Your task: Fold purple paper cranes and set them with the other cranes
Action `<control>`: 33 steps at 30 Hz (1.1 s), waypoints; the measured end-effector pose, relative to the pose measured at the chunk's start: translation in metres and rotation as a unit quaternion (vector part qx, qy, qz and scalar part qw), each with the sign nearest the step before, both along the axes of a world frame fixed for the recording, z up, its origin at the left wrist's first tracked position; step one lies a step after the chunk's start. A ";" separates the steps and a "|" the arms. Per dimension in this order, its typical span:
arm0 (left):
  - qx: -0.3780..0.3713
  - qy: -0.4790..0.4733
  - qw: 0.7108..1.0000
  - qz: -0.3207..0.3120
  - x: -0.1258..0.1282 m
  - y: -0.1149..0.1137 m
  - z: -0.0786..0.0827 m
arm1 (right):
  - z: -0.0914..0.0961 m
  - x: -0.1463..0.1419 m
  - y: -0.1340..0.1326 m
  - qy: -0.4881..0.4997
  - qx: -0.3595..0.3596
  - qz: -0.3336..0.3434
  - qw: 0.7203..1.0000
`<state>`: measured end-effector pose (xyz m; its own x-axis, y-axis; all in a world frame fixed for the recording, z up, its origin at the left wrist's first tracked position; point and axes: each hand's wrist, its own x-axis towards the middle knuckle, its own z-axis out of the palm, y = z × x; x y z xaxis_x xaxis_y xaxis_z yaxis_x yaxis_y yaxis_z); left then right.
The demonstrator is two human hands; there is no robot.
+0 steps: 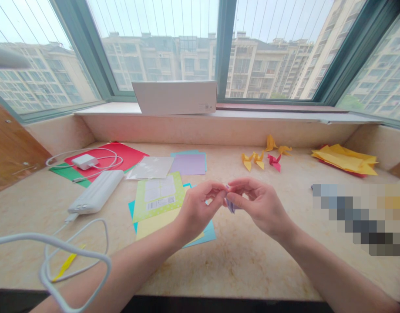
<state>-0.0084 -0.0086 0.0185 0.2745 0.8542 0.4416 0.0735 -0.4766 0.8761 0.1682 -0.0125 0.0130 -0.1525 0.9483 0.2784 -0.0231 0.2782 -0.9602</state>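
Observation:
Both my hands meet above the stone counter (252, 261), pinching one small folded piece of lilac paper (230, 205). My left hand (196, 211) grips it from the left with thumb and fingertips pressed together. My right hand (260, 204) holds it from the right, fingers curled over the top. Most of the paper is hidden between the fingers. Under my left hand lies a stack of coloured paper sheets (157, 204), green, yellow and blue.
Several folded paper cranes (263, 157) stand at the back right, with a pile of yellow sheets (345, 160) beyond. A white power bank (97, 191), a charger (85, 161) on red paper and white cables (56, 252) lie left. A white box (175, 97) rests on the sill.

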 end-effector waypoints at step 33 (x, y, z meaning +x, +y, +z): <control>-0.073 -0.033 0.997 -0.022 -0.001 -0.003 0.001 | 0.003 -0.002 0.000 -0.006 0.026 -0.010 1.000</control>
